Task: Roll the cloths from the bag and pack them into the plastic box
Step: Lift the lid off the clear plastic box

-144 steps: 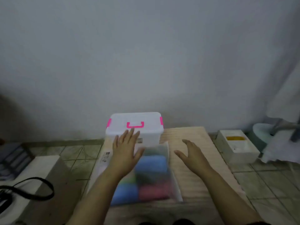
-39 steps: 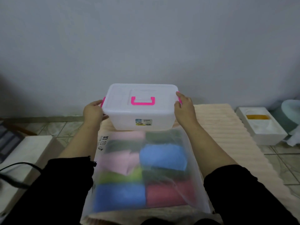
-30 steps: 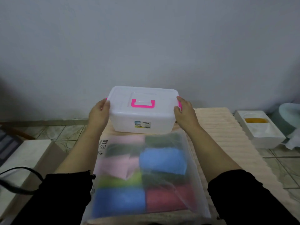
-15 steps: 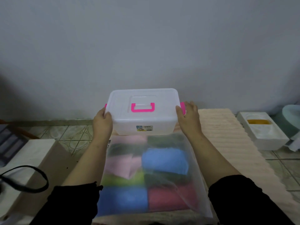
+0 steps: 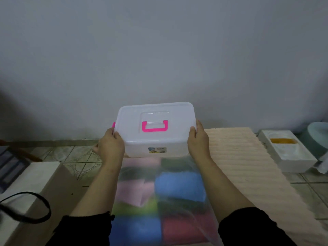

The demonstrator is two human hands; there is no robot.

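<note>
A translucent white plastic box (image 5: 156,139) with a pink handle and pink side latches is held off the table, its lid on. My left hand (image 5: 111,148) grips its left end and my right hand (image 5: 198,141) grips its right end. Below the box lies a clear plastic bag (image 5: 159,197) holding several folded cloths: pink, blue, green, dark and red. The bag rests on a peach ribbed mat (image 5: 248,167) that covers the table.
A white foam box (image 5: 291,157) with something yellow inside stands on the tiled floor at the right. A cardboard box (image 5: 35,192) with a black strap (image 5: 32,210) on it sits at the left. A grey wall rises behind the table.
Both hands took the box by its ends and raised it off the table. Over the last second it stayed held above the bag's far end, shifting slightly.
</note>
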